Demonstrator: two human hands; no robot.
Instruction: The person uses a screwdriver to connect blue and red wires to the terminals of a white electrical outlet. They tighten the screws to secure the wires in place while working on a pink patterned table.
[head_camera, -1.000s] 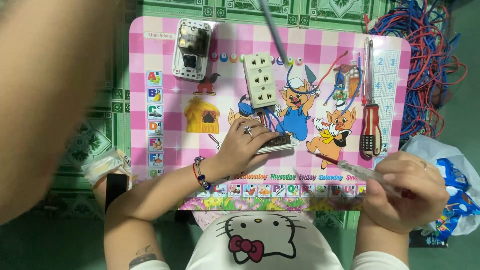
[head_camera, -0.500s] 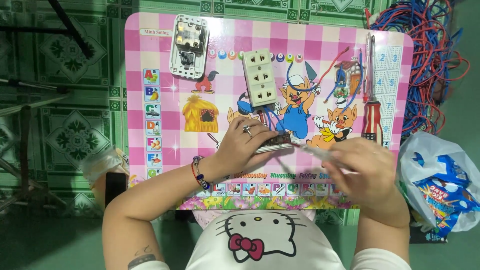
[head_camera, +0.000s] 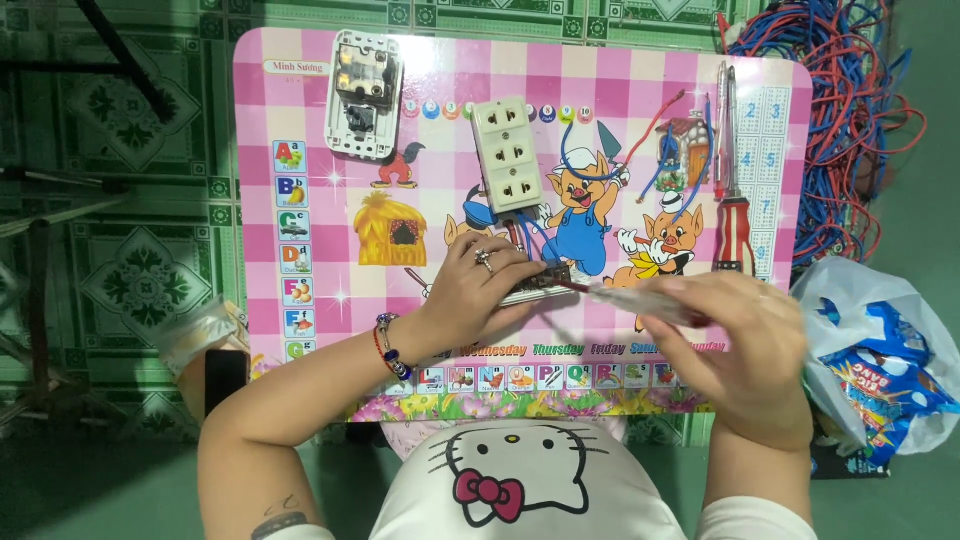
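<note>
My left hand (head_camera: 478, 288) presses down on a small white socket part (head_camera: 540, 284) on the pink checked cartoon table (head_camera: 300, 120). My right hand (head_camera: 735, 335) holds a screwdriver with a clear handle (head_camera: 640, 300), its tip touching the right end of that part. Blue wires run from the part up toward a white triple outlet (head_camera: 508, 153) lying in the middle of the table. My left wrist carries a bead bracelet, and a ring sits on one finger.
A white switch box (head_camera: 360, 92) lies at the table's top left. A red-handled screwdriver (head_camera: 733, 225) and short wire pieces lie at the right. A tangle of red and blue wires (head_camera: 850, 120) and a plastic bag (head_camera: 880, 370) lie on the green tiled floor at right.
My right hand moved left from the table's lower right corner, bringing the screwdriver tip to the part under my left hand. The view shifted slightly.
</note>
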